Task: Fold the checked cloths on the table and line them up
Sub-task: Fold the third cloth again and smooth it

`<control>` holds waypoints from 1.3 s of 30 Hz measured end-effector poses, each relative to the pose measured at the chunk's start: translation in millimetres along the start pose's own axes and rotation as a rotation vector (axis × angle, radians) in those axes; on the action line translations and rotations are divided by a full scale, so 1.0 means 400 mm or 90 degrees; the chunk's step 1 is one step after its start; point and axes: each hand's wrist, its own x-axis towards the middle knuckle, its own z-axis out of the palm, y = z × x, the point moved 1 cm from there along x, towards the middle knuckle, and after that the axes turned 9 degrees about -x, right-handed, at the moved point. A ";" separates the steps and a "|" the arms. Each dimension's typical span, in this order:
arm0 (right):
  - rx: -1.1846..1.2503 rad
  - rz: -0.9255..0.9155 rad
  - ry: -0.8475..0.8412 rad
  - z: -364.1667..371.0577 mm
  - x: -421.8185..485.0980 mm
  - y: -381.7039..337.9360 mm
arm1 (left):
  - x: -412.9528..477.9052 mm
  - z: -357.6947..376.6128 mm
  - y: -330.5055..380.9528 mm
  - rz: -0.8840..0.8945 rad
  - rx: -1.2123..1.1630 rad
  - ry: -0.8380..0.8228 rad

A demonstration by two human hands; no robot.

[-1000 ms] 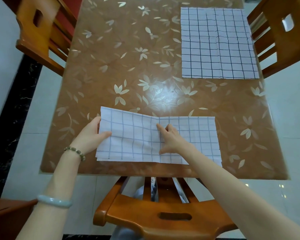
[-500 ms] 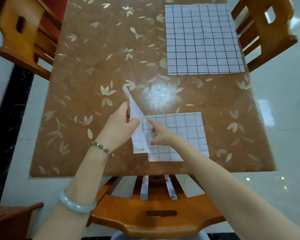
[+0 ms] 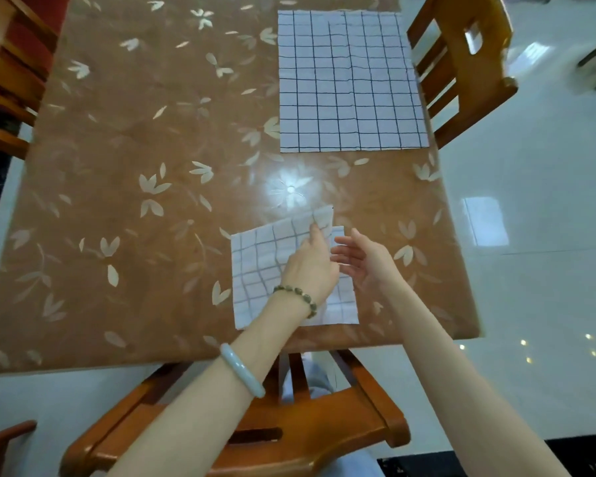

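Note:
A white checked cloth (image 3: pixel 258 266) lies near the table's front edge, doubled over into a rough square with its top layer still rippled. My left hand (image 3: pixel 310 266) lies on it and pinches the upper layer near its far right corner, which is lifted slightly. My right hand (image 3: pixel 362 259) hovers just right of that, fingers spread and relaxed, holding nothing. A second checked cloth (image 3: pixel 351 80) with darker lines lies spread flat at the far right of the table.
The brown table (image 3: pixel 135 166) has a glossy leaf-patterned cover. Wooden chairs stand at the near edge (image 3: pixel 289 435), at the far right (image 3: pixel 461 63) and at the far left (image 3: pixel 4 80). A shiny tiled floor lies to the right.
My left hand has carried the cloth's left half over onto the right half. My right hand has lifted off the centre crease and moved to the right.

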 end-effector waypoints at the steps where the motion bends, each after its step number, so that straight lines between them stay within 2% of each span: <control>1: -0.018 0.012 -0.009 -0.009 0.000 -0.001 | 0.012 0.022 0.000 -0.016 0.016 0.003; 5: -0.129 0.018 -0.025 -0.014 -0.004 0.011 | 0.051 0.084 -0.007 -0.044 0.002 -0.052; 9: -0.282 -0.009 0.061 -0.011 0.013 0.040 | 0.051 0.097 -0.047 -0.054 -0.076 -0.138; 11: -0.323 -0.001 0.087 -0.012 0.020 0.054 | 0.047 0.067 -0.092 -0.015 -0.051 -0.108; 14: -0.361 0.002 0.143 -0.013 0.030 0.078 | 0.045 0.006 -0.192 0.022 -0.038 0.036; 17: -0.388 -0.010 0.179 -0.012 0.022 0.075 | 0.055 -0.028 -0.292 0.064 0.086 0.148; 24: -0.437 -0.038 0.202 -0.014 0.023 0.083 | 0.090 -0.003 -0.394 0.069 0.308 0.040; 39: -0.476 -0.079 0.223 -0.008 0.033 0.095 | 0.116 0.025 -0.411 0.085 0.329 0.020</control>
